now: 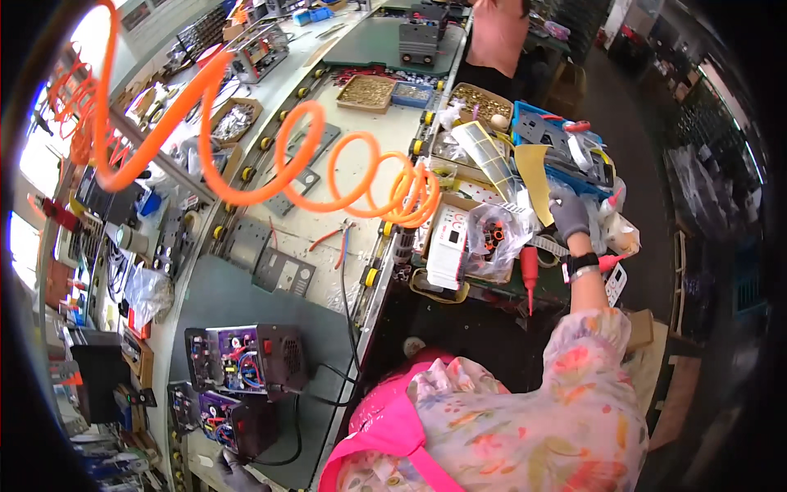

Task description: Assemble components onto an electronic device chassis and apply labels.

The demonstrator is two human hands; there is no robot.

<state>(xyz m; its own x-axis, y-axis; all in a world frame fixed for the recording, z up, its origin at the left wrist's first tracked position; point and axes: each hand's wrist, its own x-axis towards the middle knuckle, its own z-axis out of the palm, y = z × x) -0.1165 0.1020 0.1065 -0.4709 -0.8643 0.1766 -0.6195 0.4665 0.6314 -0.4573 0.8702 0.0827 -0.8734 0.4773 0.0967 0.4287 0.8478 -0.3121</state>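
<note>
My right hand (569, 215), in a grey glove, reaches out to the right over the cluttered side bench. Its fingers are closed at the lower edge of a curved yellow sheet (534, 182), which stands up beside a blue bin. Low at the left, my gloved left hand (238, 474) shows only in part at the picture's bottom edge. It is next to an open-sided electronic unit (234, 422) with purple boards and coloured wires; its fingers are mostly hidden. A second such unit (250, 358) sits just behind that one, a black cable running from it.
An orange coiled hose (303, 148) hangs across the upper left. Pliers (332, 242) and metal panels (283, 272) lie on the roller line. White printed cards (448, 246), a red bottle (529, 266) and the blue bin (586, 180) crowd the side bench. Another person (498, 37) is at the far end.
</note>
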